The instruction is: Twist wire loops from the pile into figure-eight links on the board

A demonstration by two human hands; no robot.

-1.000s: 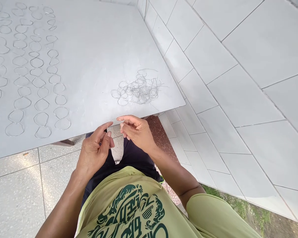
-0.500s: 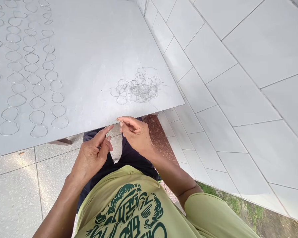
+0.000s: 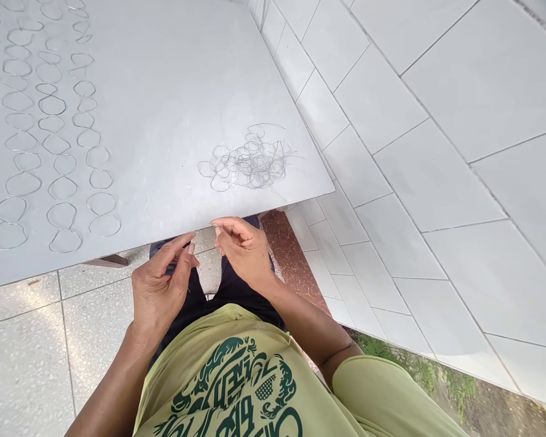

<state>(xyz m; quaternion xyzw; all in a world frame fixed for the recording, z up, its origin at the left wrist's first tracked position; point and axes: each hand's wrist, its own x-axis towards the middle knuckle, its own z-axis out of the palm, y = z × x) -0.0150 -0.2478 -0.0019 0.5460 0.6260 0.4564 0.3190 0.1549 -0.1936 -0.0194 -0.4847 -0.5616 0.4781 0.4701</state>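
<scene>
Just off the table's front edge, my left hand (image 3: 166,276) has its thumb and forefinger nearly together on a thin wire, most of which is too fine to make out. A little to the right, my right hand (image 3: 242,247) is closed in a pinch, its thumb against its fingers, at the other end of the wire. A small gap separates the two hands. Beyond them, on the grey table (image 3: 164,121), lies a tangled pile of thin wire pieces (image 3: 259,161). Wires bent into figure-eights (image 3: 64,227) lie in several columns on the left.
A white tiled wall (image 3: 391,170) runs along the table's right side. Below the table edge are a speckled tile floor (image 3: 22,346), a table leg (image 3: 107,261) and a reddish-brown strip (image 3: 291,255). Grass (image 3: 391,358) shows at the lower right.
My left hand has moved left and slightly down, widening the gap from my right hand. The wire loop seen between them is now hardly visible. The view has shifted slightly.
</scene>
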